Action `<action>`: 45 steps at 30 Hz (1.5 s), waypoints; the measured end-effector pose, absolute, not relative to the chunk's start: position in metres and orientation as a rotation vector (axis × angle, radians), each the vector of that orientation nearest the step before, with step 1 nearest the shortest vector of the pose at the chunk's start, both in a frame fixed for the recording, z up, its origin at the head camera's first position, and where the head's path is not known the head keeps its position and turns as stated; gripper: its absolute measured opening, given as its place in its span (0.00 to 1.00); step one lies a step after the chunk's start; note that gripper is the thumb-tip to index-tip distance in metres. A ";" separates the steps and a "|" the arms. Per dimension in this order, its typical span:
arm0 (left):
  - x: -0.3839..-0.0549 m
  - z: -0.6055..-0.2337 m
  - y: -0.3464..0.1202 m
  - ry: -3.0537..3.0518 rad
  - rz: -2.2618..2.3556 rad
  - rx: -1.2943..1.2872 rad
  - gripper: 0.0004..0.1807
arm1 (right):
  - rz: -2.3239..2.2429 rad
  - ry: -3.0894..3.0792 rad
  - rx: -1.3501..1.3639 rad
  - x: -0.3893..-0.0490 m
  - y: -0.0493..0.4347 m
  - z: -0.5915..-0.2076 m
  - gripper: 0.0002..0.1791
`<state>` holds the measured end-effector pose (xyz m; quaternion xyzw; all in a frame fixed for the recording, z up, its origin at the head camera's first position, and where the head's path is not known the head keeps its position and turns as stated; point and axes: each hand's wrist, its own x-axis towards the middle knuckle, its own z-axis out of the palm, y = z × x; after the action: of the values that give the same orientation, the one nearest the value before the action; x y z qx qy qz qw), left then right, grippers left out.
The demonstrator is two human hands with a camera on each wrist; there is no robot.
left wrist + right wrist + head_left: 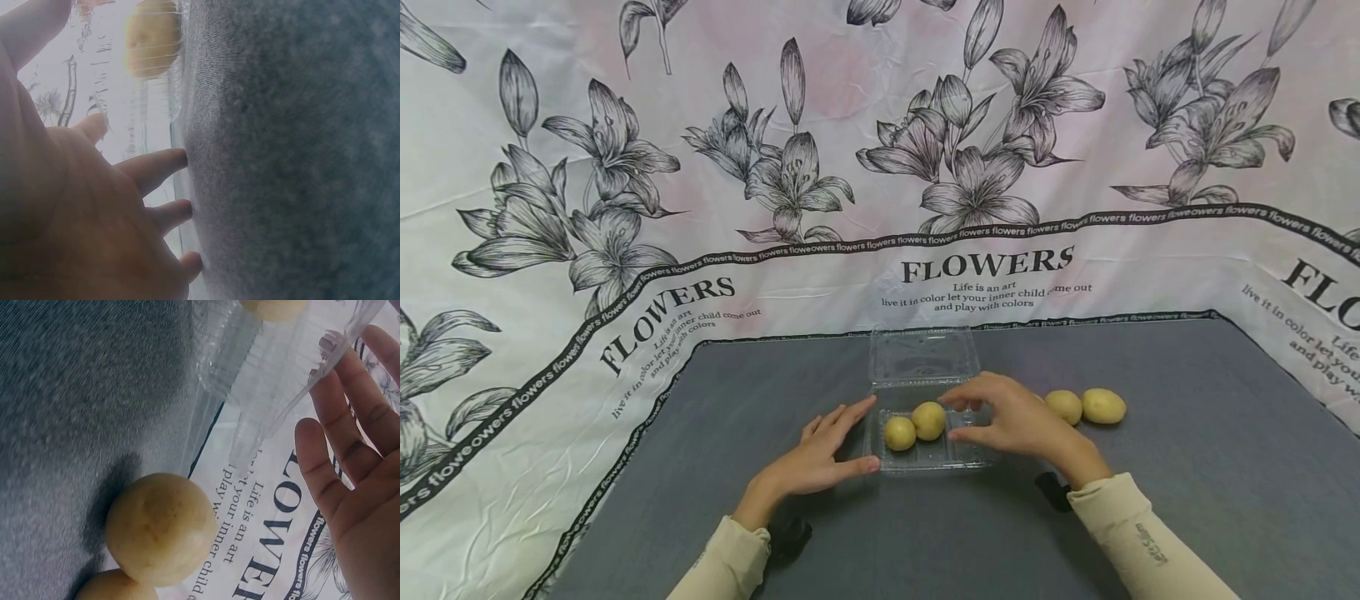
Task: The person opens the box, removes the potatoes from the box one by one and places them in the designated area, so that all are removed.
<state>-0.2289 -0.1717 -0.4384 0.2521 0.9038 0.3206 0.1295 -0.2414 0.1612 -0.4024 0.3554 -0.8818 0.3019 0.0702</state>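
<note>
A clear plastic clamshell box (925, 468) lies on the grey table with its lid (922, 357) raised at the back. Inside it, towards the left, two round yellow potatoes sit side by side, one left (899, 433) and one right (928, 421). My left hand (812, 458) is at the box's left side, fingers spread and thumb by the front left corner; the left wrist view shows a potato (153, 40) through the plastic. My right hand (1011, 417) hovers over the box's right part, fingers and thumb apart with nothing between them, fingertips close to the right potato.
Right of the box, beyond my right hand, more potatoes lie on the table, including a round one (1064, 407) and a longer one (1103, 406). A white cloth (820, 292) printed with flowers and lettering hangs along the table's back and sides.
</note>
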 end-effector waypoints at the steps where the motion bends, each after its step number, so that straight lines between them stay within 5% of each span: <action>1: -0.229 -0.438 -0.172 2.627 0.931 0.732 0.48 | 0.914 -2.646 1.077 -0.242 0.160 -0.403 0.24; 45: -0.228 -0.438 -0.170 2.633 0.911 0.687 0.50 | 0.837 -2.739 1.148 -0.257 0.138 -0.415 0.27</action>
<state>-0.2284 -0.1697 -0.4380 0.2372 0.9091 0.3145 0.1354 -0.2565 0.1378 -0.4155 0.3718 -0.8873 0.2713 0.0281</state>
